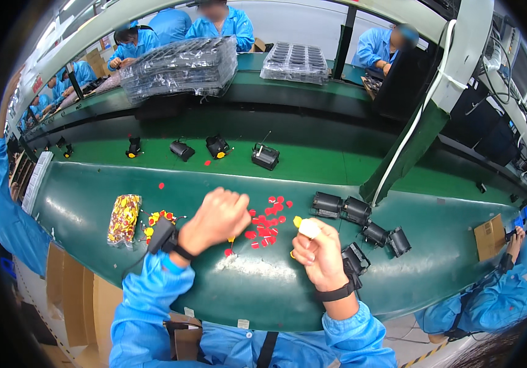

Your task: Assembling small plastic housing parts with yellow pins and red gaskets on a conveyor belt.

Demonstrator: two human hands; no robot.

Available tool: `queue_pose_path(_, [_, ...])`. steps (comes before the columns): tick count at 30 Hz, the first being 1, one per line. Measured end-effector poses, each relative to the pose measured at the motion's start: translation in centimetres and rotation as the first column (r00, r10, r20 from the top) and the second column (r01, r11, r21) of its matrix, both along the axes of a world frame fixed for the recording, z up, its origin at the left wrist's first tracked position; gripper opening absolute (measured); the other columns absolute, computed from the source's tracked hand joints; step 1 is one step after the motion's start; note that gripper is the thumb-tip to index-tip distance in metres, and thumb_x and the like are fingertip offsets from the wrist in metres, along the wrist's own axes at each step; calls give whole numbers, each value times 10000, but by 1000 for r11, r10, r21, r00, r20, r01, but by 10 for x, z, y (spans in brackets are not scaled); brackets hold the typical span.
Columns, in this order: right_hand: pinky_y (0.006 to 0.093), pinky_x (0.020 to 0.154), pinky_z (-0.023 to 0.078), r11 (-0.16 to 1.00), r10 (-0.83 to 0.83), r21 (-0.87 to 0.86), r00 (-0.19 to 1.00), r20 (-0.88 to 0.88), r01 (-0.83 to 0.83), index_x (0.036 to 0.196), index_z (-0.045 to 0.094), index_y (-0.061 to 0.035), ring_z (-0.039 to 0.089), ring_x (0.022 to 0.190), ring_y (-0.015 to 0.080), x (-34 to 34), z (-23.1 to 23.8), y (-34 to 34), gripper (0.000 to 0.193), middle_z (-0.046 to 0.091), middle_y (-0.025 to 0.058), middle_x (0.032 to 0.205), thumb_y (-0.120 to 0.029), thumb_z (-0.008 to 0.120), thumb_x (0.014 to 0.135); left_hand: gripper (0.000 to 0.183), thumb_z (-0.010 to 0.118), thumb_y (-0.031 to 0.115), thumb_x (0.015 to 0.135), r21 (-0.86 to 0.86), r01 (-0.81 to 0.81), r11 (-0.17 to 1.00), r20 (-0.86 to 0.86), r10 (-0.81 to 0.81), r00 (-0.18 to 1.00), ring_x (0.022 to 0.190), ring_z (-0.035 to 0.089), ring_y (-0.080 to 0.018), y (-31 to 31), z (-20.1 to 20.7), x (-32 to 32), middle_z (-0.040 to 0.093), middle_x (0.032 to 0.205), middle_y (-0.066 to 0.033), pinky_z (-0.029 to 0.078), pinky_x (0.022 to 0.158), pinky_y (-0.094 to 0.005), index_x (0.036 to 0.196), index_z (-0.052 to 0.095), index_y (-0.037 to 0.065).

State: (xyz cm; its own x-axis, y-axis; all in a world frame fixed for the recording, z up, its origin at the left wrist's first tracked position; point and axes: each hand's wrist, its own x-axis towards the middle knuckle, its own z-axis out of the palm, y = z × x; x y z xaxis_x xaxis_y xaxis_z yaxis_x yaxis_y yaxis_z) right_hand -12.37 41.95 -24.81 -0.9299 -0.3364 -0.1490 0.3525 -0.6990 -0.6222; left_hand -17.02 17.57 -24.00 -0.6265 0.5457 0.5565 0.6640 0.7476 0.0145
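My right hand (320,254) is closed, pinching a small yellow disc with a pale white piece (308,229) between thumb and fingers. My left hand (219,216) is curled with its back up, over the table to the left of a scatter of red round pieces (268,230). Its fingertips are turned away, so what it holds, if anything, is hidden. Just below it a bit of yellow and a red piece (228,252) show on the table. Left of my left wrist lie a loose pile of yellow-and-red pieces (150,232) and a clear bag (123,219) packed with similar pieces.
Several black cylindrical housings (357,210) lie right of my right hand. More black units (266,156) sit on the green conveyor (312,161) beyond the table. Wrapped tray stacks (180,67) stand on the far ledge. A post (414,138) rises at right. Co-workers sit around.
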Motion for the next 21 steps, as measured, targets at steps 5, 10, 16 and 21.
queue_pose_path(5, [228, 384, 264, 997, -51, 50, 997, -56, 53, 834, 530, -35, 381, 434, 84, -1, -1, -2, 151, 478, 30, 628, -103, 518, 968, 370, 495, 302, 920, -222, 90, 971, 515, 39, 856, 670, 605, -446, 18, -9, -50, 601, 647, -230, 477, 616, -519, 760, 605, -13])
queue_pose_path(10, [244, 399, 267, 993, -105, 59, 994, -20, 106, 828, 528, -46, 390, 433, 87, 0, -1, 1, 141, 474, 23, 609, -90, 522, 962, 458, 565, 432, 923, -164, -139, 977, 331, 187, 925, 656, 624, -421, 25, 34, -85, 627, 663, -217, 495, 628, -502, 778, 663, 8])
queue_pose_path(16, [241, 397, 283, 978, -145, 142, 988, -44, 150, 816, 540, -42, 399, 420, 89, -4, -7, -2, 146, 489, 20, 601, -104, 571, 945, 286, 698, 236, 810, -213, -132, 968, 344, 201, 917, 775, 632, -423, 24, 15, -128, 634, 723, -212, 483, 685, -515, 972, 627, 10])
queue_pose_path(21, [271, 497, 478, 774, -404, 431, 886, -227, 463, 849, 581, -23, 584, 536, 121, -5, -7, -11, 151, 602, 54, 684, -133, 606, 949, 100, 712, 29, 773, 393, 276, 877, 53, -321, 946, 600, 569, -320, 27, 34, -46, 579, 676, -134, 448, 557, -390, 853, 656, 5])
